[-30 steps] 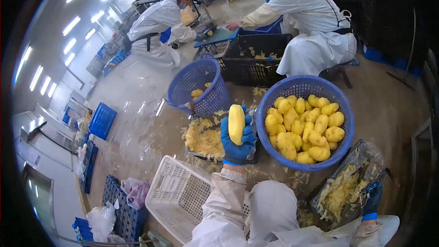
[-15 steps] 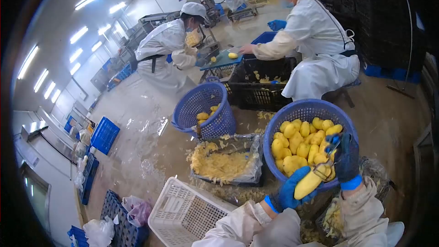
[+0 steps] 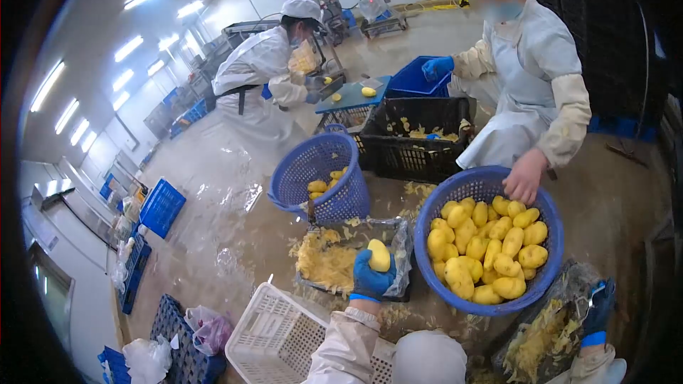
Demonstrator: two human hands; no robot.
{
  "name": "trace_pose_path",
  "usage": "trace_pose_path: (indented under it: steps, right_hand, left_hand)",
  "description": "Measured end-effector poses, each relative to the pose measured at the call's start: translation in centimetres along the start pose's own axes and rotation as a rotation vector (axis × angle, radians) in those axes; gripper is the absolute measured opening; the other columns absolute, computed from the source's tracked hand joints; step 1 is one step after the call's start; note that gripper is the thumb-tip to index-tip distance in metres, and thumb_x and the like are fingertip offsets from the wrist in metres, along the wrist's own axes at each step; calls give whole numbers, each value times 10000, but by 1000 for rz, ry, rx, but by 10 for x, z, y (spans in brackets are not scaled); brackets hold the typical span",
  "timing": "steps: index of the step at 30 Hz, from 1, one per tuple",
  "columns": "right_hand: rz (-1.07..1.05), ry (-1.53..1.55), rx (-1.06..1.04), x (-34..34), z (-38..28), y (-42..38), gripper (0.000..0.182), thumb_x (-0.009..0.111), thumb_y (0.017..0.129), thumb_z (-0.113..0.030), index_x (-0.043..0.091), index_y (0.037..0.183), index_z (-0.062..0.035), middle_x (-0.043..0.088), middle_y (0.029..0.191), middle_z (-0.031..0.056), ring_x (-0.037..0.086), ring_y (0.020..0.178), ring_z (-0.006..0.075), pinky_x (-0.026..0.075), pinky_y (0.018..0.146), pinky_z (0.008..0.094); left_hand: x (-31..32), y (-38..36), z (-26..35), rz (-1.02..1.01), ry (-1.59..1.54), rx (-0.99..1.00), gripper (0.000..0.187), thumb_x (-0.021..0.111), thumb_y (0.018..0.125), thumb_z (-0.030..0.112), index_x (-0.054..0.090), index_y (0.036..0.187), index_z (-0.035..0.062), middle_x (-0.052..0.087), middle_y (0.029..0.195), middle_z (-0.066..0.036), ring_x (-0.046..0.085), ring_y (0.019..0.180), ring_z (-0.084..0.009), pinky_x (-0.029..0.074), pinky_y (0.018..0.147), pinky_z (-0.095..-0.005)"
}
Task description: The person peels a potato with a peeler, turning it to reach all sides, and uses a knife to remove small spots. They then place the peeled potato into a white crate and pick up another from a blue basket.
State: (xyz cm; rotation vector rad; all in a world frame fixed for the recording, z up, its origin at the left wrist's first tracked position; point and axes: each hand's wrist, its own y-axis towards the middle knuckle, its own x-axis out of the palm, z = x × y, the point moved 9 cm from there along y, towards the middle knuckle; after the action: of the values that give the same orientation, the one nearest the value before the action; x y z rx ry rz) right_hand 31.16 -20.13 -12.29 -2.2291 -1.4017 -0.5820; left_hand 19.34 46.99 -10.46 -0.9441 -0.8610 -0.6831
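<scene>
My left hand, in a blue glove, grips a pale peeled potato above a crate heaped with peelings. At the right edge my right hand, also gloved, is closed around a peeler, whose metal head shows only in part. Below it lies a plastic-lined container of peelings. Between my hands stands a round blue basket full of yellow potatoes. A co-worker's bare hand reaches over its far rim, touching or close to the potatoes.
A white crate stands at my lower left. Beyond are another blue basket with a few potatoes and a black crate. One co-worker bends at a blue board; another sits at the right. The floor looks wet.
My left hand has carried the potato left, away from the basket, and my right hand with the peeler has moved right and down. The seated co-worker has turned and reached to the potato basket.
</scene>
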Motion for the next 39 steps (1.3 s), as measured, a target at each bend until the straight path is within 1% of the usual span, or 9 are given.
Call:
trace_pose_path:
  steps: [4,5,8,11,22,28,32,35,39]
  right_hand:
    - [-87,-129,61,-67,19,0,528,456,937,-369,345,1364,-80,467,1222,34,428,1086,150,301,985,321]
    - [-440,90,141,-55,28,3,510,440,944,-358,347,1361,-79,468,1227,29,409,1122,158,275,1010,324]
    - [38,117,222,-122,49,19,460,395,963,-330,364,1348,-80,487,1154,28,407,1097,164,254,1019,329]
    - [-530,138,271,-111,54,25,456,403,960,-332,373,1337,-78,473,1096,28,414,1023,163,254,1006,334]
    - [-9,14,169,-84,38,-13,422,447,943,-355,411,1285,-110,443,996,11,419,961,164,300,958,350]
    - [-692,199,327,-118,71,23,436,452,940,-357,399,1301,-118,440,1020,15,417,981,170,295,970,366]
    - [158,64,129,-76,44,-10,274,511,909,-392,458,716,-203,295,593,-47,295,547,101,235,506,286]
    - [151,84,123,-79,43,-13,318,521,903,-397,404,679,-204,262,586,-52,263,527,86,209,488,279]
    - [-247,266,223,-84,58,-1,371,523,914,-302,472,1263,-186,406,711,-57,365,653,80,303,596,251]
  left_hand:
    - [-11,33,12,48,-10,-11,369,561,761,185,523,1112,75,575,1027,-120,556,959,-299,491,821,-429]
    - [-8,40,18,11,40,-5,371,566,751,183,530,1108,88,583,1032,-110,562,957,-293,491,814,-429]
    - [4,57,32,-28,37,68,366,573,748,188,536,1099,93,592,1026,-94,574,940,-277,496,801,-425]
    - [16,59,34,-56,94,97,344,577,757,193,546,1086,99,599,1011,-84,584,920,-266,505,778,-426]
    - [-15,80,34,21,93,82,398,539,700,200,530,1095,149,571,1037,-77,548,985,-274,471,805,-467]
    - [-20,72,29,100,114,65,420,545,693,203,522,1108,147,568,1057,-86,544,985,-286,459,817,-469]
    - [-28,75,29,139,99,40,428,553,681,202,523,1105,145,568,1050,-84,541,986,-293,456,817,-470]
    - [-39,81,29,146,124,42,432,556,676,206,525,1103,148,569,1048,-82,542,984,-292,458,810,-470]
    - [-39,82,29,163,154,52,436,560,667,216,535,1098,155,572,1046,-73,547,978,-285,469,787,-468]
